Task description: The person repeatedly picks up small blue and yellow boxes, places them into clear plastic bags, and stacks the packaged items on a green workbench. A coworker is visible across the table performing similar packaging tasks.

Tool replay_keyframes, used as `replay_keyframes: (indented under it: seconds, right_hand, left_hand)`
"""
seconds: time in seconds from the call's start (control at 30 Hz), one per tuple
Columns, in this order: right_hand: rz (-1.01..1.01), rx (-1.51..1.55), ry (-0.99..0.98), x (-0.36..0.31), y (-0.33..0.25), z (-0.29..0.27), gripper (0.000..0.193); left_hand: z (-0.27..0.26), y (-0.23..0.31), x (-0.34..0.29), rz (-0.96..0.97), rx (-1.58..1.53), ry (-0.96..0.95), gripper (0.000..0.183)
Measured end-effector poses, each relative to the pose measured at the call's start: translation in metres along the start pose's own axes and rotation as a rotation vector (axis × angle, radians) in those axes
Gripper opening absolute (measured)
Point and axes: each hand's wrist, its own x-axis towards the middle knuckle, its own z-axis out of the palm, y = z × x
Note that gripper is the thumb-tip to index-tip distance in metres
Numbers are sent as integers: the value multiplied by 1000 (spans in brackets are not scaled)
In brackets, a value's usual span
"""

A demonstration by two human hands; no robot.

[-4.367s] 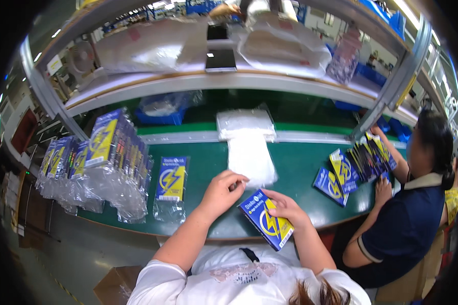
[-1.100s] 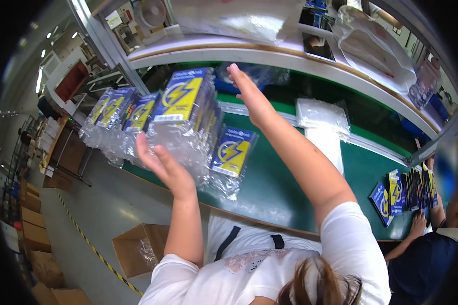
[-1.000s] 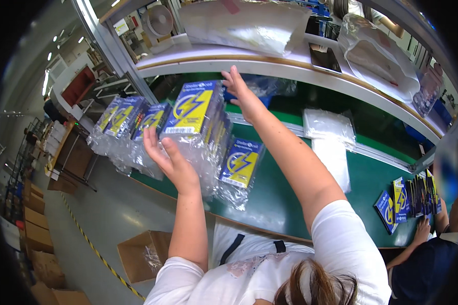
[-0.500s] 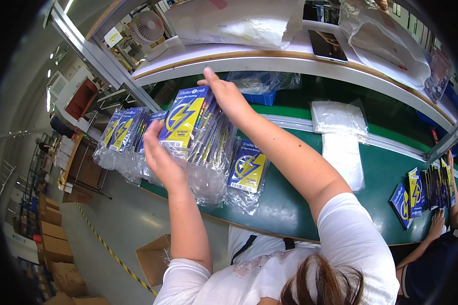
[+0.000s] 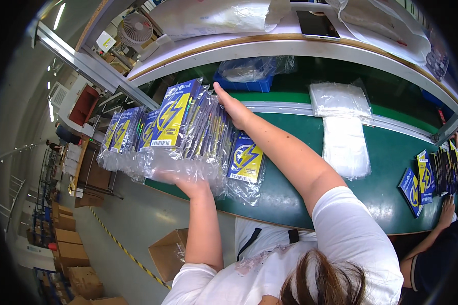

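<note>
A row of blue-and-yellow boxed packs in clear plastic bags (image 5: 175,119) stands upright near the table's left end, the loose bag ends hanging toward me. My right hand (image 5: 231,105) lies stretched along the row's right side, fingers straight. At the row's near lower edge is my left hand (image 5: 185,184), its fingers blurred and partly covered by the loose plastic. One more bagged pack (image 5: 246,161) lies face up just right of the row. Further left, another group of bagged packs (image 5: 122,133) leans together.
Flat clear bags (image 5: 346,145) are piled mid-table. At right, unbagged packs (image 5: 425,178) stand beside another person's hand (image 5: 447,212). Behind are a blue bin (image 5: 257,84) and a shelf (image 5: 269,42) with a dark tablet-like device (image 5: 317,24) and a fan (image 5: 136,28). A cardboard box (image 5: 169,254) sits below.
My left hand has gone from the row's left side down to its near lower edge. My right hand has dropped from the top corner along the right side. The whole view has shifted slightly.
</note>
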Motion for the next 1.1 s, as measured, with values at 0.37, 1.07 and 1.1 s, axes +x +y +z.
replay_keyframes:
  seconds: [0.37,1.07,1.1]
  right_hand:
    - [-189,-222,402,13,18,17,69]
    - [299,-343,-269,-5,-15,-15,56]
    - [283,-334,-276,-7,-14,-15,55]
  left_hand:
    - [15,-13,18,174,144,-55,62]
    - [-22,-6,-24,-221,237,-37,57]
    - [-14,-5,-22,-241,210,-6,55]
